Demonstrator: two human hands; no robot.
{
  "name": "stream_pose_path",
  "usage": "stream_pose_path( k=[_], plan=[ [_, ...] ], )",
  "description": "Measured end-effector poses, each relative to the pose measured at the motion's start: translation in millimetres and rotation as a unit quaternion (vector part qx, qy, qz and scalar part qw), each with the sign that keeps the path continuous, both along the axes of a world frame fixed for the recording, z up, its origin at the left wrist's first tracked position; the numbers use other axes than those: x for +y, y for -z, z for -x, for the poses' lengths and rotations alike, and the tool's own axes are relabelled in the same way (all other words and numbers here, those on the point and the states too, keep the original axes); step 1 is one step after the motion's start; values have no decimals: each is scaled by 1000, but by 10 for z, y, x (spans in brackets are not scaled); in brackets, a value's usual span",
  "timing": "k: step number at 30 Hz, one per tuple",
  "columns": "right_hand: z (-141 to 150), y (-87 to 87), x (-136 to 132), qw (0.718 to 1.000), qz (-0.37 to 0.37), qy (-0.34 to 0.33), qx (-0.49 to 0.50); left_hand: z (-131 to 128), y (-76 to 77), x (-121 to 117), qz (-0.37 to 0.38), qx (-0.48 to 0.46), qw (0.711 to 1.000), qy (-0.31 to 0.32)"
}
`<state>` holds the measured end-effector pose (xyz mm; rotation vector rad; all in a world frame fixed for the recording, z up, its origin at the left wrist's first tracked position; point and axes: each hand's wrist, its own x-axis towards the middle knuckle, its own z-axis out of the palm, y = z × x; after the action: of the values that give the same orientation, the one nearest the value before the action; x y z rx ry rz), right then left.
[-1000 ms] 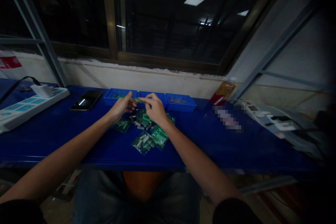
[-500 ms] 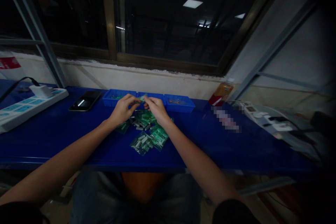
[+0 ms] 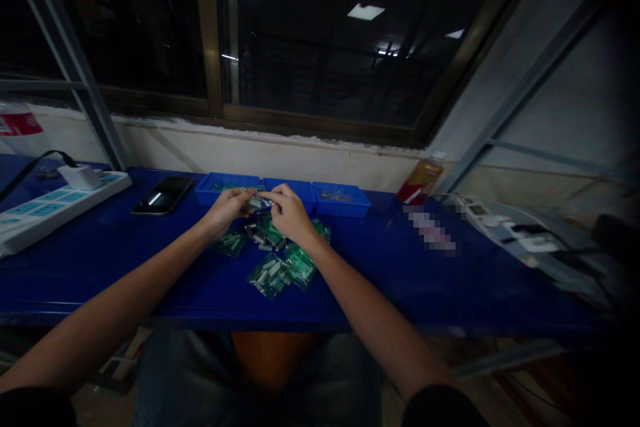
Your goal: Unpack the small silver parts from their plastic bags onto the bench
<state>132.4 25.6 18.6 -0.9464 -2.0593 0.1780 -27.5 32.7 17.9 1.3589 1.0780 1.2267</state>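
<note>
Between left grip [image 3: 225, 212] and right grip [image 3: 291, 215], a packet [image 3: 259, 202] in left's pinch, right's hold unclear

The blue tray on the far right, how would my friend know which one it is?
Below the window is a blue table. Near its back edge three blue trays sit in a row; yours is the right-end tray. It's the only one with neither the left hand nor the right hand in front of it.

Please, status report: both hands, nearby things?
Left bare hand holds small pale shiny piece; right hand at it. Flat green packets nearer; blue plastic trays behind.
</note>
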Motion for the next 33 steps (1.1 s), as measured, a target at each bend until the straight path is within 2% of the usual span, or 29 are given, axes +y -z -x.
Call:
stream_pose_path(
  k=[2, 4, 8, 10, 13, 15, 17, 20, 21, 23, 25, 27, 29, 31, 33],
  plan=[
    [3, -7, 8, 999, 29, 13, 13, 6, 8, 1, -66, 44, 997, -12],
    [7, -31, 13, 997, 59, 34, 47, 11, 6, -12, -164, 129, 977, -43],
    [10, -73, 25, 982, 127, 53, 130, -1, -18, -79, -339, 285, 894, -70],
    [8, -57, 42, 968, 188, 49, 158, -18, -24, -114, -381, 307, 870, -56],
    [-4, -5, 81, 946, 253, 49, 196, -43, -27, -148, -408, 315, 856, -22],
    [-20, 14, 105, 946, 241, 59, 209, -53, -30, -153, -393, 310, 866, 11],
    [-39, 8, 111, 961, 181, 69, 197, -58, -34, -142, -332, 285, 899, 27],
    [-46, -26, 72, 989, 53, 59, 121, -46, -34, -93, -157, 186, 970, 23],
    [-38, -36, 47, 995, 18, 48, 91, -37, -33, -74, -92, 139, 986, 26],
    [-10, -47, -13, 998, -29, 18, 43, -12, -30, -38, 12, 51, 998, 33],
    [23, -47, -70, 999, -52, -3, 16, 12, -28, -16, 57, -8, 998, 36],
    [49, -43, -110, 998, -59, -2, 4, 27, -31, -8, 47, -35, 998, 34],
    [61, -43, -123, 998, -55, 21, 16, 35, -41, -15, -2, -24, 1000, 16],
    [60, -50, -104, 996, -26, 54, 59, 36, -56, -35, -81, 30, 996, -22],
    [48, -59, -59, 990, 44, 70, 118, 29, -70, -66, -188, 120, 973, -56]
  ],
)
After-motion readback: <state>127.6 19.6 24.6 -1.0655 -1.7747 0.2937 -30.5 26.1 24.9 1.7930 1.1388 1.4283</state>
